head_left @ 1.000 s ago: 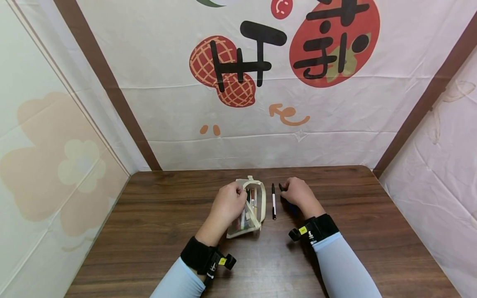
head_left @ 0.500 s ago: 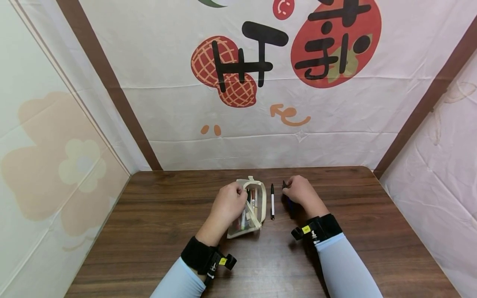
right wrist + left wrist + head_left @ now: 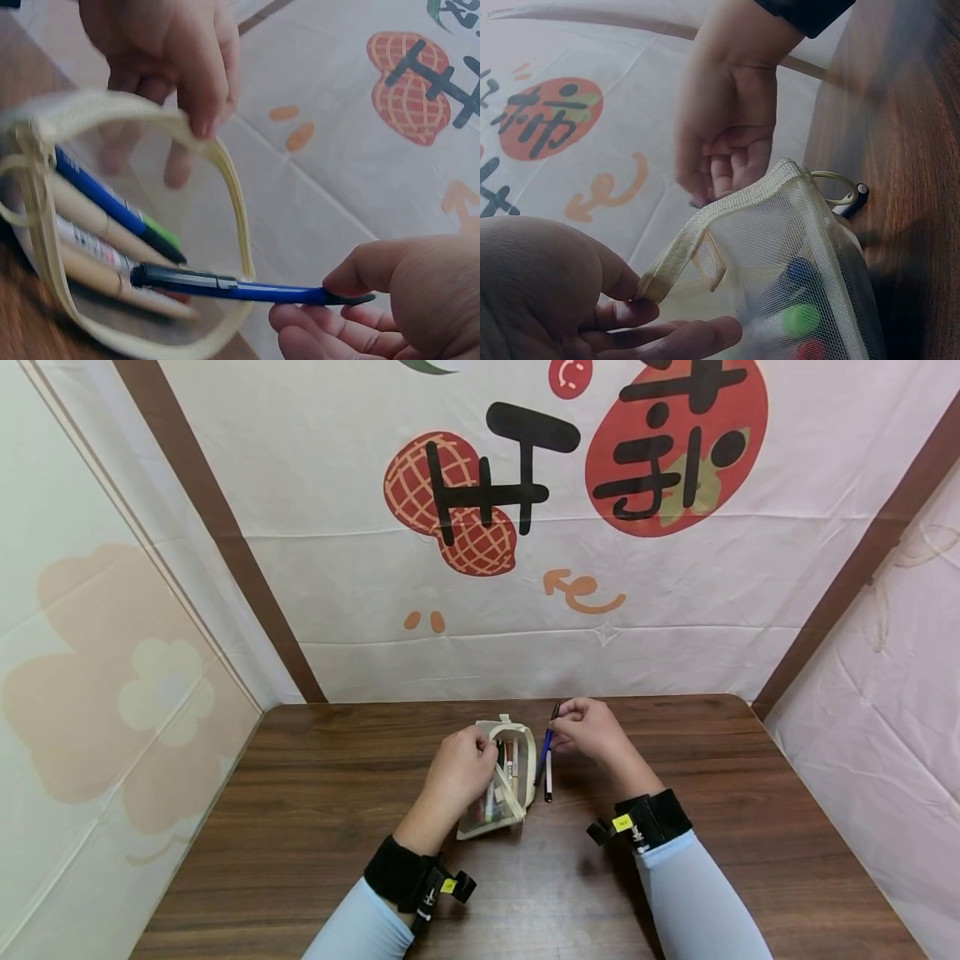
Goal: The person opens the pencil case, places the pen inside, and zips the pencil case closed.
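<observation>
My left hand (image 3: 462,768) pinches the zippered rim of a cream mesh pencil case (image 3: 739,201) between thumb and fingers, holding its mouth open. Several pens and markers lie inside, among them a blue pen (image 3: 101,191) and a green-capped marker (image 3: 801,319). To the right of the case, my right hand (image 3: 594,731) pinches another blue pen (image 3: 259,291) near its dark tip. In the right wrist view its thick black end overlaps the case's opening. A white pen with black ends (image 3: 549,777) lies on the table just beside the case, partly behind the held pen.
The brown wood-grain table (image 3: 315,827) ends at a white printed cloth (image 3: 360,668) behind the case. More pale cloth hangs at both sides. A small cord loop (image 3: 840,187) sticks out from the case's corner.
My right hand has lifted the blue pen from the table right of the white pen and brought it left to the case. The left hand keeps its hold on the rim.
</observation>
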Motion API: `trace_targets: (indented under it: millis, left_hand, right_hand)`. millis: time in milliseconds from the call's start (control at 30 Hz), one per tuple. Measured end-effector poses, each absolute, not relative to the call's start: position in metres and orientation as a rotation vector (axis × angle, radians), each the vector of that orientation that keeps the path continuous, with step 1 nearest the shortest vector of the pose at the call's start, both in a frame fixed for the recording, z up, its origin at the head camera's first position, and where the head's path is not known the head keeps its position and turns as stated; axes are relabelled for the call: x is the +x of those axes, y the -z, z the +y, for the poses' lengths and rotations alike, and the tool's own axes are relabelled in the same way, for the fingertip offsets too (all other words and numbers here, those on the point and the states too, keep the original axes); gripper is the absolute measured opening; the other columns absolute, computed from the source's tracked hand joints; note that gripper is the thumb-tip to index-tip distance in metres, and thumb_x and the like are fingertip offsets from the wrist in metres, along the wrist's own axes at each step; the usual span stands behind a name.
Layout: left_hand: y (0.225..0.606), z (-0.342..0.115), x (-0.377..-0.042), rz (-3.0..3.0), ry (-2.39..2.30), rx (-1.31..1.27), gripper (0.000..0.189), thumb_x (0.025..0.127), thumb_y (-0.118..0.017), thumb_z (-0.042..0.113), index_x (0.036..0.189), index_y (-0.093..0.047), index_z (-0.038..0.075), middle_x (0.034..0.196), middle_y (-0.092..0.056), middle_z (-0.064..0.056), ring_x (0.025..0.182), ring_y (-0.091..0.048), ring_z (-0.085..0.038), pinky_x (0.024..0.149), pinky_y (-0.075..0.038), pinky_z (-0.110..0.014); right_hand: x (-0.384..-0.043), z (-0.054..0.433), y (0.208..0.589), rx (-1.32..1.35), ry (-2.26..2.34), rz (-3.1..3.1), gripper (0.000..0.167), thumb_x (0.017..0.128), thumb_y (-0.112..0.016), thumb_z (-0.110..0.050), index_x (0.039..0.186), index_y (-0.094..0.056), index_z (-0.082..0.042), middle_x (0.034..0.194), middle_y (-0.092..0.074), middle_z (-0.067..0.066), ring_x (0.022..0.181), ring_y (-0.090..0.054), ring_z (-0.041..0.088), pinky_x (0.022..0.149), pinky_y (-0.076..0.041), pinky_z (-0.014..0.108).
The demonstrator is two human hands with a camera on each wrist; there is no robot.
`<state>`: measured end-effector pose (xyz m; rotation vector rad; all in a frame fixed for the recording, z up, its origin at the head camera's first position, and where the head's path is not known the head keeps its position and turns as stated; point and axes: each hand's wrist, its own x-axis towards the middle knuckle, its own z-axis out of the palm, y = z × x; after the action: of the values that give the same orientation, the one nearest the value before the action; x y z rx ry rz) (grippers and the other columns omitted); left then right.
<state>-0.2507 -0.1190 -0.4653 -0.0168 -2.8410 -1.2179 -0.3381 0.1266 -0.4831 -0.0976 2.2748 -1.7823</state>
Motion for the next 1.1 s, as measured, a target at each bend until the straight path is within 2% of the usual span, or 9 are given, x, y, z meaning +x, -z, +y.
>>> trace_targets:
  millis: [100,233,333,600,867,1100]
  left_hand:
    - [0.465,-0.119,-0.251,-2.842,1.211,-0.009,0.023,0.108,-0.058,0.017,0.086,-0.059,0.011,0.078,-0.055,-0.004,0.067,-0.054,-0.020,0.062,-0.043,-0.033]
    - [0.466,-0.119,-0.251,-2.842,1.201,0.001,0.023,0.108,-0.059,0.018,0.086,-0.059,0.012,0.079,-0.056,-0.005,0.068,-0.056,-0.021,0.062,-0.043,-0.033]
    - [0.466,-0.119,-0.252,-2.834,1.193,0.001,0.023,0.108,-0.060,0.018,0.086,-0.060,0.011,0.079,-0.057,-0.004,0.068,-0.056,-0.021,0.062,-0.043,-0.033]
    - [0.468,-0.119,-0.253,-2.831,1.202,-0.001,0.022,0.107,-0.061,0.017,0.086,-0.060,0.011,0.078,-0.056,-0.004,0.067,-0.056,-0.021,0.061,-0.043,-0.032]
    - [0.467,-0.119,-0.253,-2.829,1.203,-0.009,0.023,0.106,-0.061,0.017,0.084,-0.058,0.012,0.076,-0.053,-0.003,0.066,-0.054,-0.021,0.060,-0.041,-0.033]
    - [0.466,-0.119,-0.253,-2.842,1.214,-0.007,0.024,0.109,-0.060,0.019,0.086,-0.059,0.011,0.078,-0.055,-0.004,0.066,-0.054,-0.020,0.060,-0.041,-0.032]
  right_hand:
    - [-0.336,0.118,0.484,-0.110,1.849,2.177,0.017,0.104,-0.073,-0.003,0.116,-0.062,0.002,0.096,-0.082,0.010,0.077,-0.082,0.020,0.089,-0.070,0.054]
    - [-0.330,0.104,0.487,-0.148,1.842,2.068,0.014,0.104,-0.073,-0.002,0.111,-0.060,-0.001,0.090,-0.082,0.007,0.075,-0.083,0.021,0.079,-0.072,0.044]
    - [-0.325,0.095,0.490,-0.181,1.797,2.008,0.013,0.104,-0.072,-0.001,0.109,-0.060,-0.001,0.090,-0.082,0.007,0.074,-0.082,0.021,0.073,-0.070,0.037]
    - [-0.321,0.084,0.498,-0.203,1.713,1.987,0.012,0.105,-0.074,-0.004,0.109,-0.063,-0.001,0.090,-0.082,0.007,0.071,-0.080,0.016,0.067,-0.067,0.030]
    - [-0.320,0.078,0.506,-0.231,1.656,1.977,0.009,0.107,-0.073,-0.006,0.109,-0.068,0.001,0.088,-0.081,0.010,0.072,-0.080,0.014,0.066,-0.066,0.028]
    - [-0.318,0.073,0.510,-0.302,1.574,2.007,0.014,0.105,-0.072,-0.005,0.113,-0.076,0.005,0.086,-0.081,0.006,0.071,-0.078,0.013,0.070,-0.067,0.029]
